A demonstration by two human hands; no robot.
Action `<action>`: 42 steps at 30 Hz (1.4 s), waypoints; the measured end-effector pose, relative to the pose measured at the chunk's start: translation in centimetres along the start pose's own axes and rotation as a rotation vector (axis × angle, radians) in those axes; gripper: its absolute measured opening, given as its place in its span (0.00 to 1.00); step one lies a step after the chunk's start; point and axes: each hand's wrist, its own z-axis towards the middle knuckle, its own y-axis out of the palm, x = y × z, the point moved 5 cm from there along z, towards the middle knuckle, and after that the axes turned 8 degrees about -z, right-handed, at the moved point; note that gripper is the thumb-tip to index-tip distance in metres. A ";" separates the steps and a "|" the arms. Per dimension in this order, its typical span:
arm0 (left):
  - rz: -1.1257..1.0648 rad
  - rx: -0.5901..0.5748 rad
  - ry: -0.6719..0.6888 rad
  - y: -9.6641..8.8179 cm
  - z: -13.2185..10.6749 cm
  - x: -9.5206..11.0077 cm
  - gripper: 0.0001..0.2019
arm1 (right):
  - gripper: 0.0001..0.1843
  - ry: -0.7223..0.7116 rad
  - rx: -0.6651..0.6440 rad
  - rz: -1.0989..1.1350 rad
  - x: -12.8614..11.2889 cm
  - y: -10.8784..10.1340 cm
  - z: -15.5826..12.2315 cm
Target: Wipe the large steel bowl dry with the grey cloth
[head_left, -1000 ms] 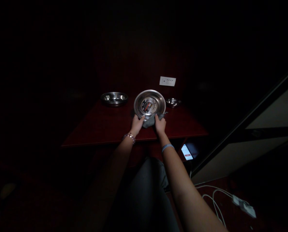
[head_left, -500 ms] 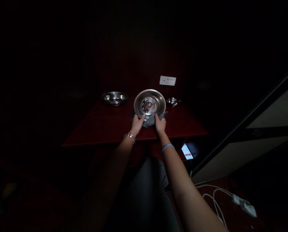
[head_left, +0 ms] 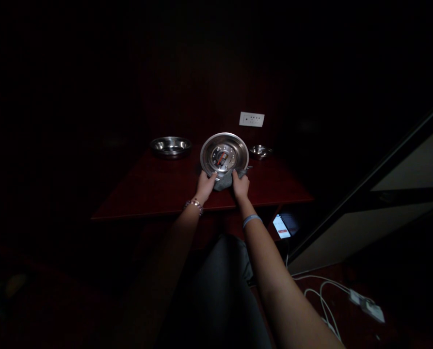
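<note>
A round steel plate (head_left: 224, 154) is tilted up toward me over a dark red table (head_left: 158, 189). My left hand (head_left: 205, 184) grips its lower left rim, thumb on the inner face. My right hand (head_left: 240, 184) is closed on a grey cloth (head_left: 223, 182) bunched under the plate's lower edge, thumb against the rim. A beaded bracelet is on my left wrist and a pale blue band on my right.
A steel bowl (head_left: 170, 146) sits at the table's back left, a small steel bowl (head_left: 260, 151) at the back right. A white socket panel (head_left: 251, 119) is on the wall behind. A lit phone (head_left: 281, 227) lies below the table's right edge. White cables and a power strip (head_left: 365, 303) lie on the floor.
Both hands keep their grip on the plate and cloth. The whole view has shifted up by a few pixels; nothing else has moved.
</note>
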 end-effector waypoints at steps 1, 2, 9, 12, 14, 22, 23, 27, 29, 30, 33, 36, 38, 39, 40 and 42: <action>-0.002 0.000 -0.001 0.0 0.0 0.0 0.19 | 0.16 0.001 0.000 0.002 0.0 0.0 0.0; -0.002 0.002 -0.003 0.0 0.0 0.0 0.19 | 0.16 0.003 0.001 0.002 0.0 -0.1 -0.1; -0.002 0.001 0.006 0.2 -0.3 0.7 0.17 | 0.18 0.004 -0.008 -0.032 -0.2 -0.2 -0.1; -0.003 0.005 -0.002 0.2 -0.5 1.1 0.17 | 0.17 0.004 -0.015 -0.032 -0.2 -0.1 -0.1; 0.003 0.011 -0.006 0.3 -0.6 1.3 0.17 | 0.17 0.002 -0.019 -0.026 -0.1 -0.1 0.0; 0.041 0.028 -0.012 0.3 -0.7 1.3 0.17 | 0.18 -0.002 -0.019 -0.041 -0.2 -0.1 0.0; 0.049 0.035 -0.015 0.2 -0.7 1.2 0.17 | 0.19 -0.002 -0.016 -0.050 -0.2 -0.1 0.0; 0.067 0.046 0.000 0.0 -0.5 1.0 0.17 | 0.19 -0.001 -0.015 -0.078 -0.5 -0.1 -0.3; 0.073 0.046 0.012 0.0 -0.5 1.0 0.16 | 0.19 0.001 -0.012 -0.092 -0.6 -0.2 -0.4; 0.076 0.049 0.015 -0.1 -0.5 1.0 0.16 | 0.18 0.002 -0.010 -0.095 -0.7 -0.3 -0.5; 0.094 0.066 0.023 -0.1 -0.5 0.9 0.14 | 0.17 0.008 -0.009 -0.073 -0.7 -0.4 -0.6; 0.140 0.059 0.024 0.1 -0.7 0.7 0.14 | 0.17 0.030 -0.006 -0.045 -0.6 -0.5 -0.7; 0.183 0.054 0.020 0.1 -0.8 0.7 0.14 | 0.17 0.041 -0.008 -0.046 -0.6 -0.6 -0.7; 0.202 0.054 0.022 0.1 -0.9 0.7 0.14 | 0.17 0.045 -0.011 -0.053 -0.6 -0.6 -0.8; 0.218 0.056 0.025 0.1 -1.0 0.8 0.15 | 0.17 0.048 -0.016 -0.064 -0.7 -0.6 -0.9; 0.242 0.060 0.041 0.0 -1.1 1.0 0.15 | 0.17 0.056 -0.030 -0.093 -0.8 -0.6 -1.2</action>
